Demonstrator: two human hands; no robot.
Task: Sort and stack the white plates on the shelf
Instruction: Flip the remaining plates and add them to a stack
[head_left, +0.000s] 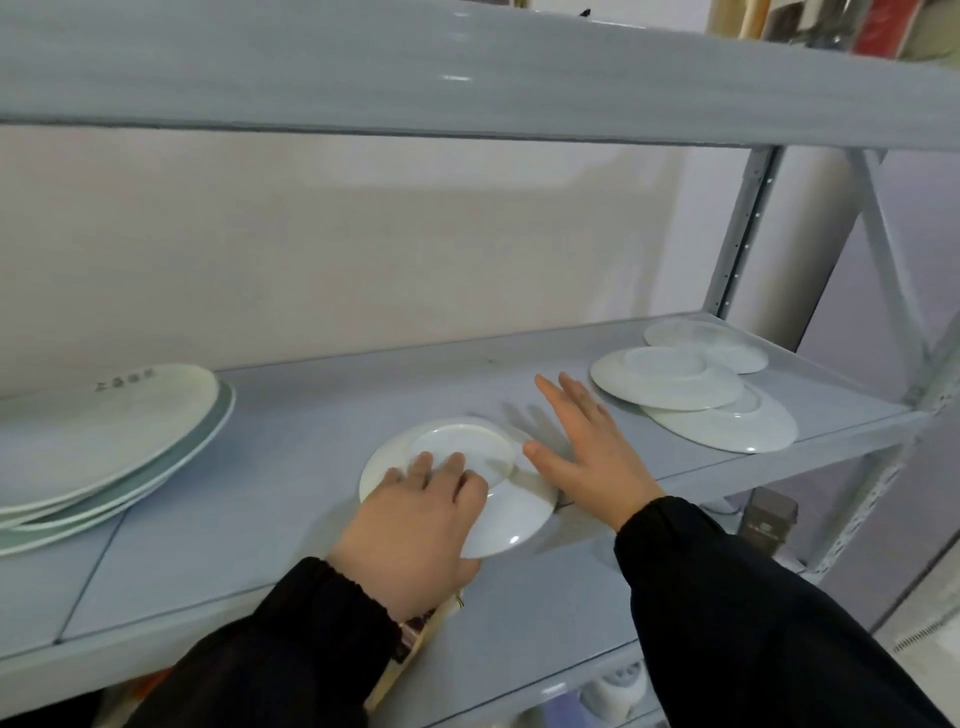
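Observation:
On the grey shelf (291, 467) a small white plate (511, 512) lies upside down near the front edge, its foot ring facing up. My left hand (415, 525) rests on that plate, fingers curled over its base and near rim. My right hand (587, 447) hovers just right of the plate, fingers spread, holding nothing. At the left stands a stack of large white plates (104, 447). At the right lie three overlapping white plates (691, 395), upside down.
An upper shelf board (467, 78) hangs close above. A slotted metal post (743, 228) and a diagonal brace (888, 249) bound the right end. Lower shelves hold a dark box (769, 519) and other items.

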